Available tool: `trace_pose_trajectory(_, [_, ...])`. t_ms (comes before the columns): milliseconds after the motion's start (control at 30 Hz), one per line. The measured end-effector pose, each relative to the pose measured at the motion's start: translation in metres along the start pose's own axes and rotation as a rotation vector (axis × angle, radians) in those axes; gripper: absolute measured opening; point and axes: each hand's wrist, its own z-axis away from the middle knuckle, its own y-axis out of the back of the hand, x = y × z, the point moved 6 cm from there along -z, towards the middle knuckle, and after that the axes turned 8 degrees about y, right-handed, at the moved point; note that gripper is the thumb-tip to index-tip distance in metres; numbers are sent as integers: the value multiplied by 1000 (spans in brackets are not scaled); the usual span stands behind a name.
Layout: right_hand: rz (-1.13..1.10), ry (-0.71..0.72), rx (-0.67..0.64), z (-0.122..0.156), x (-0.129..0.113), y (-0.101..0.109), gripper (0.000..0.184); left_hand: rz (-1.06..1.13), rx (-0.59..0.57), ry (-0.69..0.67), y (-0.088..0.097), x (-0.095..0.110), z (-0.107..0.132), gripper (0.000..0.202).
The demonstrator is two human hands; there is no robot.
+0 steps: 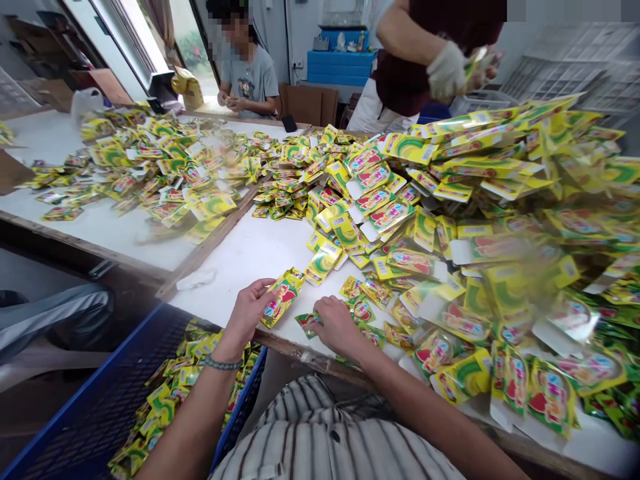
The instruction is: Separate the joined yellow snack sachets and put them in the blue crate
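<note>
My left hand (249, 312) grips a stack of yellow-green sachets (281, 298) just above the near edge of the white table (250, 257). Just to the right, my right hand (338, 326) lies on the table with its fingers curled on a green sachet (308, 323). More loose sachets (373, 293) lie just beyond my right hand. A large heap of sachets and yellow backing cards (500, 220) fills the table's right side.
A blue crate (100, 413) holding sachets stands below the table at lower left. Across the table, a seated person (247, 70) and a standing person's gloved hand (447, 70) handle sachets. Another sachet pile (150, 167) covers the left table.
</note>
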Motion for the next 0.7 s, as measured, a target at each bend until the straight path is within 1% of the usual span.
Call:
trace_pose_trajectory(67, [-207, -65, 77, 0, 13, 7, 18, -57, 2, -3, 1, -1, 0, 57])
trace_pose_trajectory(133, [-466, -149, 217, -2, 28, 19, 23, -131, -19, -9, -3, -2, 2, 54])
trace_pose_trajectory(200, [-666, -218, 347, -4, 41, 29, 29, -176, -86, -6, -12, -3, 5, 52])
trace_pose_trajectory(233, [-714, -234, 381, -6, 45, 33, 31, -173, -131, 4, -18, -4, 8, 51])
trace_pose_trajectory(300, [-717, -236, 395, -9, 48, 38, 31, -126, -205, 33, -30, -5, 12, 52])
trace_pose_trajectory(367, [-639, -217, 367, -10, 49, 40, 28, -74, -241, 55, -37, -6, 14, 53])
trace_pose_trajectory(533, [-455, -149, 253, -6, 44, 43, 20, -58, -255, 59, -43, -8, 15, 51])
trace_pose_trajectory(633, [-439, -132, 206, -4, 41, 44, 16, -75, -253, 51, -45, -9, 16, 52])
trace_pose_trajectory(700, [-435, -96, 194, -5, 39, 45, 13, -113, -263, 42, -47, -10, 17, 51])
